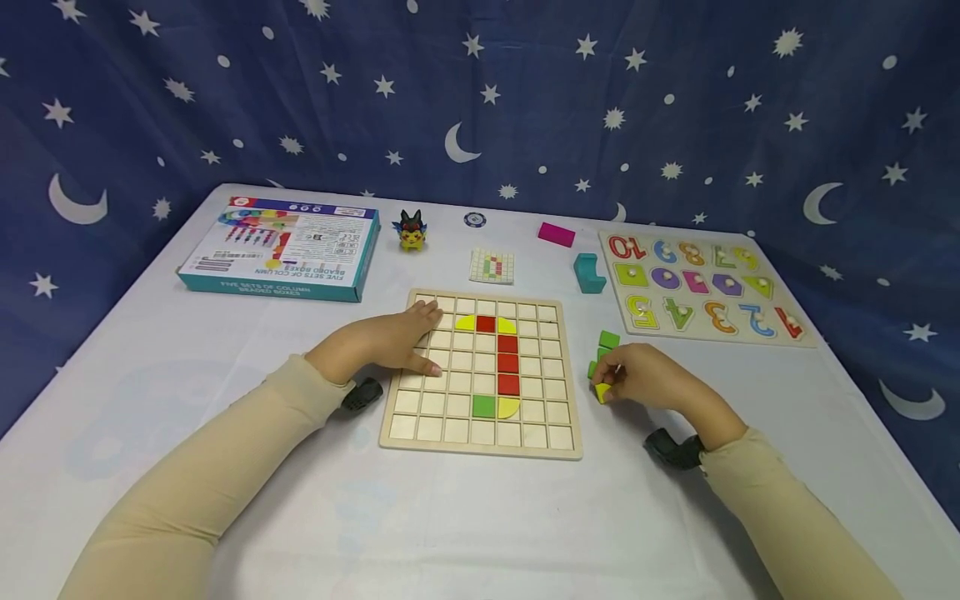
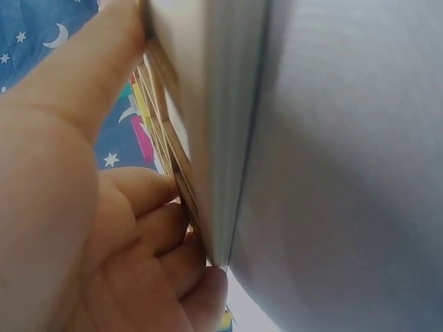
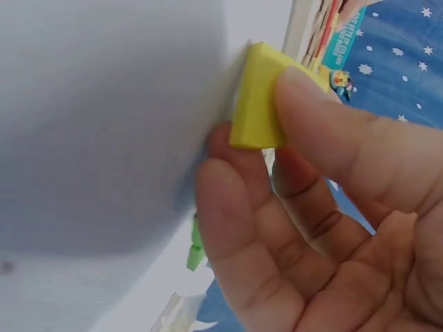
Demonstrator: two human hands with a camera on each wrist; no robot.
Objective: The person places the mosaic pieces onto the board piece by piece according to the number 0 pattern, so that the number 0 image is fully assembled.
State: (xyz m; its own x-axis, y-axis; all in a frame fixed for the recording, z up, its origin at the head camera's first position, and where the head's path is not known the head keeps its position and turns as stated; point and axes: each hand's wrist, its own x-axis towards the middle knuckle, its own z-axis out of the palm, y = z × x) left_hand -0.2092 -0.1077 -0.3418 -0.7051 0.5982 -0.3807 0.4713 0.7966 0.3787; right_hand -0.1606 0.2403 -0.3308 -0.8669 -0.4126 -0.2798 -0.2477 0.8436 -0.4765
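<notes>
From the head view, the left hand point(image 1: 382, 340) lies with straight fingers on the grid board point(image 1: 482, 373). Only the right wrist view shows the right hand point(image 3: 325, 207) clearly pinching a yellow block point(image 3: 259, 97) against the desk point(image 3: 104, 138), beside green blocks point(image 1: 606, 343).

The grid board point(image 1: 480, 433) is pale, unvarnished-looking wood, matt and smooth, as is the number puzzle point(image 1: 705, 287) to its right. The yellow piece point(image 3: 259, 97) looks like painted wood (flat, matt colour). The surface point(image 1: 480, 533) wears smooth white cloth; behind the board hangs soft blue starry fabric point(image 1: 525, 92).
</notes>
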